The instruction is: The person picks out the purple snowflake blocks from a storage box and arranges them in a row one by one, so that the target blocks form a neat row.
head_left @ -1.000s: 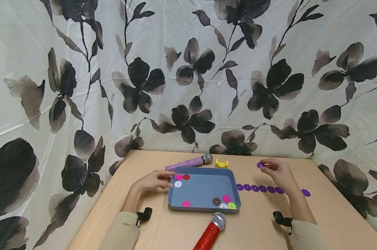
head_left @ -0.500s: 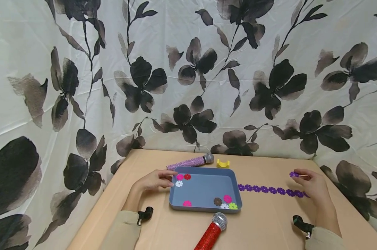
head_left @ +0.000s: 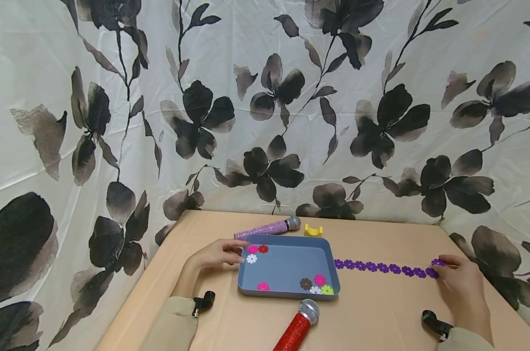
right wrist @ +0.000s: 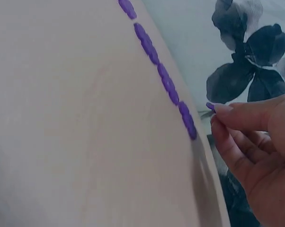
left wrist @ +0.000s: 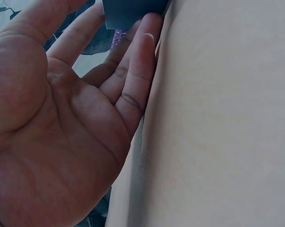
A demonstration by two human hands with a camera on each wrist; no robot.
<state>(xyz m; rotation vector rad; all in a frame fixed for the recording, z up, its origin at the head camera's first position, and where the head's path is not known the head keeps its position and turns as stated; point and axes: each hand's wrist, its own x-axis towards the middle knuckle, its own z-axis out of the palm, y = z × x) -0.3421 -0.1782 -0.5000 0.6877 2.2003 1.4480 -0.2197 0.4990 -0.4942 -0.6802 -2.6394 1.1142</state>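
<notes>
My right hand point(head_left: 464, 285) pinches a small purple flower-shaped piece point(head_left: 439, 262) between thumb and fingertips. In the right wrist view that flower piece point(right wrist: 210, 107) is seen edge-on, above the table and apart from the row. A row of several purple flower pieces point(head_left: 383, 267) runs right from the tray, its end just below the pinched one. My left hand point(head_left: 214, 254) touches the left rim of a blue-grey tray point(head_left: 284, 265) with loosely extended fingers; the left wrist view shows fingers against the tray's wall point(left wrist: 133, 14). Pink, red, white, brown and lime flower pieces lie in the tray.
A red glitter microphone point(head_left: 293, 331) lies in front of the tray. Behind it are a purple glitter microphone point(head_left: 266, 228) and a yellow curved stand point(head_left: 313, 230). The wooden table point(head_left: 370, 317) meets a floral curtain point(head_left: 317, 122) at the back.
My right hand has carried the pinched purple flower piece rightward and then down towards the right end of the row. My left hand has stayed at the tray's left rim.
</notes>
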